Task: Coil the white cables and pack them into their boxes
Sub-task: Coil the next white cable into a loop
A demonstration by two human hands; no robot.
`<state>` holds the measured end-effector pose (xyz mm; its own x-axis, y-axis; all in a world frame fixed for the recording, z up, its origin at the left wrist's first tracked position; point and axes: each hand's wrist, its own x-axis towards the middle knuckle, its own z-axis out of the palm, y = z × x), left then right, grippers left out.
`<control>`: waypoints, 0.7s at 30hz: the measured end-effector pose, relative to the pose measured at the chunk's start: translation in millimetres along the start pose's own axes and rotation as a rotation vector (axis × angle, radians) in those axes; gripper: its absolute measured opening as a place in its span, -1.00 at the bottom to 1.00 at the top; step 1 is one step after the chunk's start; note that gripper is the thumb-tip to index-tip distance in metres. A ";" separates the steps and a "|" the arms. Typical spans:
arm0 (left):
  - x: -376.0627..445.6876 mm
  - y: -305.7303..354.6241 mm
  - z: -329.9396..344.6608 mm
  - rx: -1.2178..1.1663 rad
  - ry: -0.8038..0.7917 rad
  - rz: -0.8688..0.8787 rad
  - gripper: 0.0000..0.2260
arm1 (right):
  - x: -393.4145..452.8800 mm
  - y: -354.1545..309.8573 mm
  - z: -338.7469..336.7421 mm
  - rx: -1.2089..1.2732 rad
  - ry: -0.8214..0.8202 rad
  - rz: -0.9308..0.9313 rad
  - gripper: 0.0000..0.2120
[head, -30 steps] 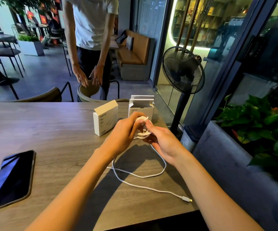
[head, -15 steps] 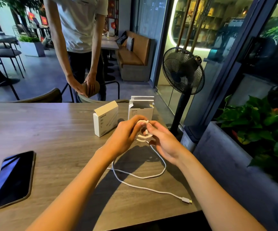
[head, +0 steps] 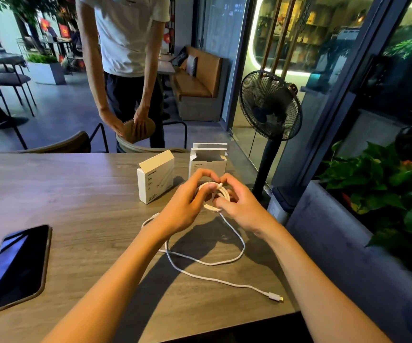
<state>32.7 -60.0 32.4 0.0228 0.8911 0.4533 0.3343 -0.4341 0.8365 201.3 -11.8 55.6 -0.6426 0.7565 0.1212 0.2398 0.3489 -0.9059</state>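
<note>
Both my hands hold a small coil of white cable point(head: 218, 197) above the wooden table point(head: 76, 194). My left hand point(head: 184, 206) pinches the coil from the left, my right hand point(head: 241, 205) from the right. A loose stretch of white cable point(head: 234, 258) hangs from the coil and loops over the table. A cable plug point(head: 275, 297) lies near the front right edge, and I cannot tell whether one cable or two lie there. Two white boxes stand behind my hands: the left box point(head: 155, 177) with its flap nearly shut, the right box point(head: 208, 158) with its top open.
A dark phone point(head: 17, 268) lies face up at the front left. Across the table a person point(head: 128, 58) in a white shirt bends over a chair back point(head: 135, 131). A black standing fan point(head: 270, 107) and a planter point(head: 383, 189) flank the table's right edge.
My hands stayed on the coil and turned slightly, with the fingers shifting around it. The person across the table took hold of the chair back.
</note>
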 end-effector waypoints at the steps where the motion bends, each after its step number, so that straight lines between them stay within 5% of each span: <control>1: -0.4 -0.7 0.7 0.005 0.008 -0.001 -0.83 | 0.3 0.0 -0.2 -0.035 0.000 0.010 -0.81; 4: 0.0 -0.9 1.7 0.063 0.017 0.017 -0.82 | 1.3 1.5 -1.5 -0.037 -0.029 0.100 -0.77; 9: 4.6 -0.8 -7.4 0.190 0.002 0.073 -0.82 | -1.0 0.7 -4.7 0.359 -0.136 0.234 -0.66; 13: 4.1 1.6 -8.3 0.252 -0.062 0.100 -0.79 | -1.4 -4.0 -1.8 0.316 -0.168 0.214 -0.48; 21: -2.0 -1.1 -3.9 0.315 -0.088 0.134 -0.77 | -1.3 -0.7 7.0 0.276 -0.149 0.244 -0.41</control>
<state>28.6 -61.8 31.8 0.1627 0.8431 0.5125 0.5965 -0.4978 0.6296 196.8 -16.9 53.3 -0.6946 0.7030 -0.1525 0.2064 -0.0083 -0.9784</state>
